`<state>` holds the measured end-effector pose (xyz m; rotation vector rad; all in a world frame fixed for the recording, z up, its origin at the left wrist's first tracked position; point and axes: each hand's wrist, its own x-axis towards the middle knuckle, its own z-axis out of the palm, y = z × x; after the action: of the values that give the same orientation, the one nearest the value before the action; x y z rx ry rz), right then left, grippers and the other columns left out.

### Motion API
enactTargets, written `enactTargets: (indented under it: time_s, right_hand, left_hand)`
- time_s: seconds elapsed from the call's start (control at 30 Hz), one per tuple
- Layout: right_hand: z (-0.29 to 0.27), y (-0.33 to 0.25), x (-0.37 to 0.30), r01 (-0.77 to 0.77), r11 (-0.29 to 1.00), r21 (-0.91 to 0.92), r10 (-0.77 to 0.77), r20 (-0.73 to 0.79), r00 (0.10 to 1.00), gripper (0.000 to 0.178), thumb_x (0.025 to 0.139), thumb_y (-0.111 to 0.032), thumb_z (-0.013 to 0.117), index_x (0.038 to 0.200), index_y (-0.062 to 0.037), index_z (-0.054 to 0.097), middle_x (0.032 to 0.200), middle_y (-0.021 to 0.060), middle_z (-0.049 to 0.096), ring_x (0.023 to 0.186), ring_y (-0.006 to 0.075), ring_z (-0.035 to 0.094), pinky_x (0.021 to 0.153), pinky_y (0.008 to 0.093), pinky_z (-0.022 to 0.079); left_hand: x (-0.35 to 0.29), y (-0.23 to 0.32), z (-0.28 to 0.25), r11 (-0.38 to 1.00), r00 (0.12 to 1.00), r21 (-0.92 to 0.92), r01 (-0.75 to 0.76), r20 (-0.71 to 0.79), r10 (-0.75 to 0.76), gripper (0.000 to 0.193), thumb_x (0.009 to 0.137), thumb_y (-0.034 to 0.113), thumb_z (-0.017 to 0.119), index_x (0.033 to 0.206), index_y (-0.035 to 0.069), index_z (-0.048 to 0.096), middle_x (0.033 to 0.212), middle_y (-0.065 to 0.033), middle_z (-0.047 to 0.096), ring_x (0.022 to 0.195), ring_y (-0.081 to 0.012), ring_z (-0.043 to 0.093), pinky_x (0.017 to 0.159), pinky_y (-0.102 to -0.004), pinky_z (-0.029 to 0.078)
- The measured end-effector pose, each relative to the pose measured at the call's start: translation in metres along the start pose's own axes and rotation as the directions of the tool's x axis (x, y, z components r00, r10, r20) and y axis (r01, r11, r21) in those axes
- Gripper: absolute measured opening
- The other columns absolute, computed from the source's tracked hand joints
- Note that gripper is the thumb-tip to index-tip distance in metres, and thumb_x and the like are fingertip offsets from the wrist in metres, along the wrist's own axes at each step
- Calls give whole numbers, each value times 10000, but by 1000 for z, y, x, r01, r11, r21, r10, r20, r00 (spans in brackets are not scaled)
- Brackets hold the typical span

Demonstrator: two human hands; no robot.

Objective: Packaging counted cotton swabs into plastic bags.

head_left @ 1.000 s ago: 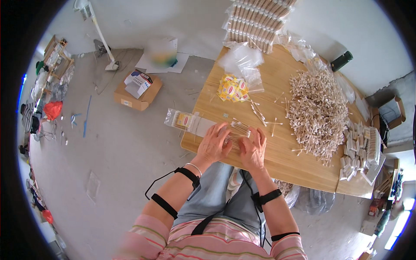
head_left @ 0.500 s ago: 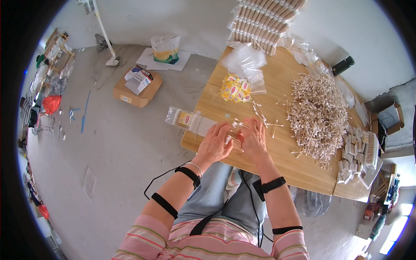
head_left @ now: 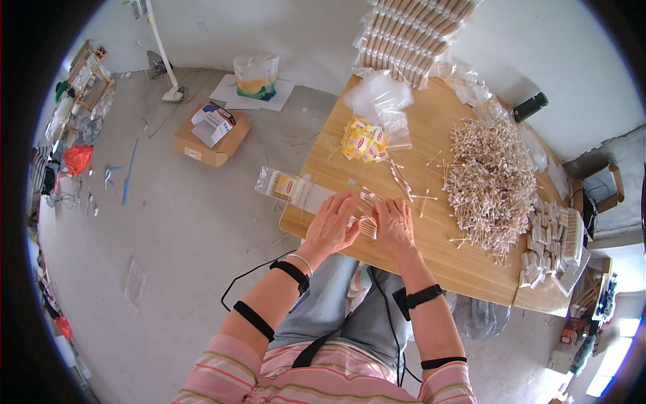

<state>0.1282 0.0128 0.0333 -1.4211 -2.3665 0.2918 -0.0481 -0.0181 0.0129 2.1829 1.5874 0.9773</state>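
Note:
Between my two hands, near the table's front left edge, lies a small row of cotton swabs (head_left: pixel 367 227). My left hand (head_left: pixel 332 224) is curled against the left ends of these swabs, thumb and fingers closed round them. From the right, my right hand (head_left: pixel 396 227) presses its bent fingers together on the other side of the row; its fingertips are partly hidden. A few more swabs (head_left: pixel 370 196) lie just beyond the fingers. Left of my left hand, a clear bag with a yellow label and swabs inside (head_left: pixel 284 185) overhangs the table edge.
A large heap of loose swabs (head_left: pixel 488 182) covers the right of the wooden table (head_left: pixel 417 232). Yellow labels (head_left: pixel 364 141), clear plastic bags (head_left: pixel 383 101) and stacked swab packs (head_left: pixel 410 40) sit farther back. Small white bundles (head_left: pixel 545 242) lie at the right end.
My right hand has shifted slightly nearer and its fingers have straightened against the swabs, leaving more of the row visible. My left hand has hardly moved.

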Motion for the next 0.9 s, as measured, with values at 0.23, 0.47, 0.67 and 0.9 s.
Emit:
enactTargets:
  time_s: [0.23, 0.47, 0.67, 0.9]
  right_hand:
    - [0, 9, 4, 18, 974, 227, 6, -107, 994, 191, 795, -29, 590, 976, -64, 641, 889, 103, 612, 900, 308, 523, 829, 402, 439]
    - [-6, 29, -9, -302, 783, 543, 410, -86, 908, 105, 893, -37, 518, 982, -27, 574, 877, 168, 594, 876, 356, 546, 798, 429, 450]
    - [2, 34, -32, -283, 872, 398, 377, -181, 908, 120, 864, -64, 574, 974, -20, 553, 881, 164, 597, 865, 368, 554, 773, 448, 443]
    - [10, 23, -11, -130, 979, 154, 147, -105, 984, 178, 764, -86, 691, 931, -57, 638, 872, 131, 634, 870, 346, 580, 781, 432, 465]
  left_hand:
    - [-1, -2, 4, 998, 999, 41, -46, 9, 46, 479, 756, 145, 660, 1194, 66, 483, 1193, -151, 515, 1111, -338, 510, 964, -424, 424]
    - [0, -1, 3, 999, 999, 12, -30, -11, 30, 377, 766, 150, 650, 1115, 51, 548, 1199, -146, 519, 1117, -338, 505, 970, -421, 421]
    - [-2, -3, 5, 1000, 1000, 13, -24, 20, 24, 363, 773, 161, 637, 1111, 58, 558, 1207, -151, 519, 1133, -335, 496, 985, -424, 412]
    - [1, -2, 5, 1000, 1000, 13, -8, 23, 8, 423, 798, 162, 619, 1198, 78, 513, 1220, -143, 521, 1138, -332, 492, 1000, -425, 396]
